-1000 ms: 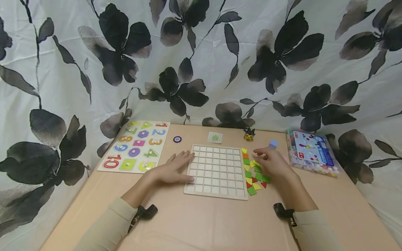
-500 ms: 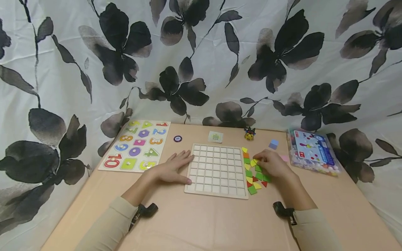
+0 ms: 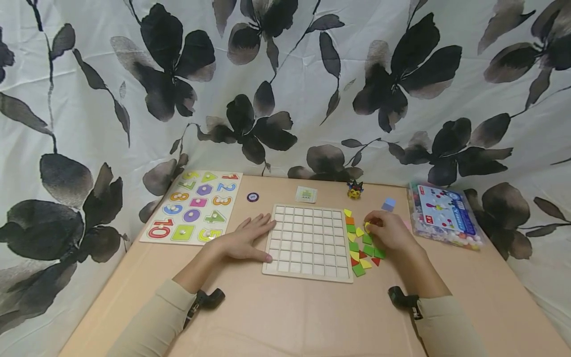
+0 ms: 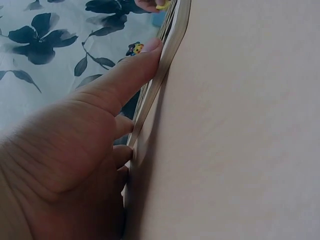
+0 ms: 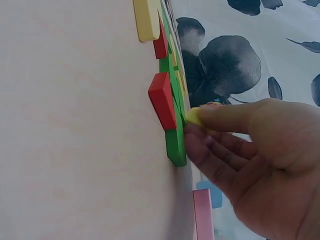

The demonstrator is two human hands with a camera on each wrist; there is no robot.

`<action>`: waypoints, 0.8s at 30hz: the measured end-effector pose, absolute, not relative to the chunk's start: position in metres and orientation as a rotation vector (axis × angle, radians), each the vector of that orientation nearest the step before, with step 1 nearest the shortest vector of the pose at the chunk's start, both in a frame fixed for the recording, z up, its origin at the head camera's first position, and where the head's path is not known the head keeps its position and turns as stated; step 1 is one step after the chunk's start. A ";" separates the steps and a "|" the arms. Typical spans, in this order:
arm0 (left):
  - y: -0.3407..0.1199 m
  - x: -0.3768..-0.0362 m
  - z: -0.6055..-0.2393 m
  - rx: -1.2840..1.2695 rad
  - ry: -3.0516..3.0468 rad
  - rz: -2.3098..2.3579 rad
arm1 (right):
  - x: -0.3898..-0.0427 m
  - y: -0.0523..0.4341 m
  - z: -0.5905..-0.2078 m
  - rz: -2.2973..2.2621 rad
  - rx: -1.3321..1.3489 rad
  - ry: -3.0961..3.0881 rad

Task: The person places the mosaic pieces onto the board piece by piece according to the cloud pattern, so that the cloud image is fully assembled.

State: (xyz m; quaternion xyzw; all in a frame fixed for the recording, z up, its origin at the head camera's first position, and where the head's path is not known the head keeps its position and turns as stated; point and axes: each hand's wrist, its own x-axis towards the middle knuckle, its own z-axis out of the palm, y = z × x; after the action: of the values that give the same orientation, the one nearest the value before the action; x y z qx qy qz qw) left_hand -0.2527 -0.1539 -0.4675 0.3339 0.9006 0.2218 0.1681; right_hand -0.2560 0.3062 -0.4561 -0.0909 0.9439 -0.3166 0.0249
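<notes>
Fingers of right hand (image 3: 390, 232) pinch a yellow tile (image 5: 194, 117) just above the tile pile (image 3: 362, 245), beside grid board (image 3: 308, 243). Left hand (image 3: 245, 240) flat, fingers straight, touching board's edge on worktop (image 3: 285, 317).

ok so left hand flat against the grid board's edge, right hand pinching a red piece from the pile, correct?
Not quite: the piece pinched by the right hand is yellow, not red; the right wrist view shows it at the fingertips, beside the red and green pieces of the pile. The rest holds: the left hand lies flat against the grid board's edge.
</notes>
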 end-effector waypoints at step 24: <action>-0.153 -0.251 -0.467 0.938 2.580 0.624 | -0.274 0.193 -0.408 -1.627 -0.479 2.833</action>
State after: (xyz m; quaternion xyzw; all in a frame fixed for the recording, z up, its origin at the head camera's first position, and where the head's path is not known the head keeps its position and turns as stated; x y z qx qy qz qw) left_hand -0.2505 -0.1526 -0.4667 0.3288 0.9042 0.2186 0.1626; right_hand -0.2737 0.1927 -0.4079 -0.1447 0.8553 -0.4911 -0.0798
